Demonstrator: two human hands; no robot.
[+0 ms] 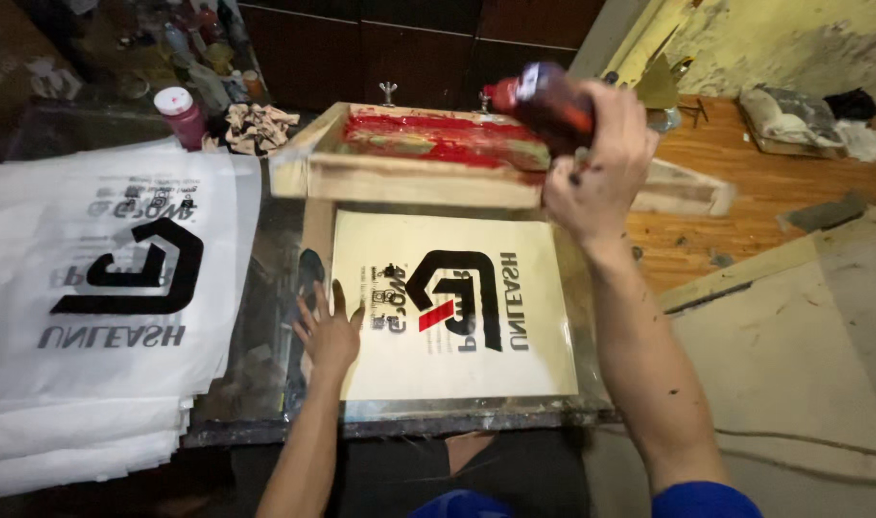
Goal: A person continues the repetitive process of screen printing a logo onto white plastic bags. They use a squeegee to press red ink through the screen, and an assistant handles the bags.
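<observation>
My right hand (596,158) grips a dark bottle of red ink (545,101), tipped sideways with its mouth over the raised wooden screen frame (409,177), whose mesh is smeared with red ink. Below the frame lies a cream printed sheet (457,364) with a black logo, black lettering and a small red stripe. My left hand (328,331) rests flat with fingers spread on the sheet's left edge.
A stack of white printed bags (102,288) lies at the left. A pink-capped bottle (181,115), crumpled rags (256,127) and more bottles stand behind it. A wooden floor (764,182) with cloths is at the right, dark cabinets (409,48) behind.
</observation>
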